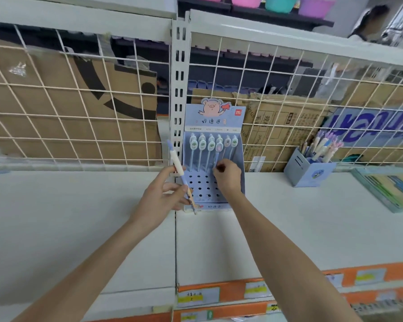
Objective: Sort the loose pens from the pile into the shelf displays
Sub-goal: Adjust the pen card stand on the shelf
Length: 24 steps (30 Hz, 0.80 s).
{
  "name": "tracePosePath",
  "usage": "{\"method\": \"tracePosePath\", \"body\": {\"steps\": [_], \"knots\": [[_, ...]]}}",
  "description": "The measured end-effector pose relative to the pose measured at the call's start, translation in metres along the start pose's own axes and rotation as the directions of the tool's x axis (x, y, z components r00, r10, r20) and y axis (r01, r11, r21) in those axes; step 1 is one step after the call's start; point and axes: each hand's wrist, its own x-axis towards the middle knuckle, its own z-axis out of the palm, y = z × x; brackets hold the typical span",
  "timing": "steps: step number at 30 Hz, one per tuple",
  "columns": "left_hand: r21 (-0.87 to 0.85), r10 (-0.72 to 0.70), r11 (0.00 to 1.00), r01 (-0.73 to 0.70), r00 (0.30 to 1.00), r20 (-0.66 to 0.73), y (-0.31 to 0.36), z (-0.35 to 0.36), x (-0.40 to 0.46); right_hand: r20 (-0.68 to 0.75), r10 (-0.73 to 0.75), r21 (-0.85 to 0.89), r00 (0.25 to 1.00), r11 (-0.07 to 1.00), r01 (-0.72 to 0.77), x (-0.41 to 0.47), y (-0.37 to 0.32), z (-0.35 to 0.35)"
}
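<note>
Your left hand [165, 196] grips a spare white-and-blue pen [181, 175] near its middle, tip down and cap up, just left of the blue pig display stand [239, 159]. Your right hand [227, 176] is curled over the stand's hole board [199, 184], fingers pinching the lower barrel of a pen [216, 156] in the back row; whether its tip is already seated in a hole I cannot tell, since your knuckles cover it.

Keep that barrel upright and in line with its neighbours, and press straight down so the tip does not skid into the next hole. Let go only when it stands on its own. Hold the spare clear of the row of standing pens [201, 147] so it knocks none over.

Farther right on the shelf [79, 217], a blue pen cup [308, 170] holds other pens. Behind runs the wire grid [79, 89].
</note>
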Motion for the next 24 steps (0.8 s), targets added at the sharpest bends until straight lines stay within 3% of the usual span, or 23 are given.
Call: {"method": "tracePosePath", "body": {"steps": [10, 18, 24], "knots": [[-0.009, -0.028, 1.000, 0.028, 0.999, 0.044, -0.007, 0.016, -0.003, -0.005, -0.053, 0.005, 0.999, 0.999, 0.053, -0.001, -0.002, -0.003], [0.025, -0.030, 0.999, 0.031, 0.998, -0.056, 0.000, 0.058, 0.002, 0.033, -0.069, 0.068, 0.997, 0.995, 0.067, 0.005, 0.008, -0.005], [0.037, -0.014, 0.999, 0.023, 0.977, -0.213, 0.011, 0.108, 0.010, 0.236, -0.105, 0.272, 0.966, 0.962, 0.039, -0.005, 0.017, -0.024]]}}
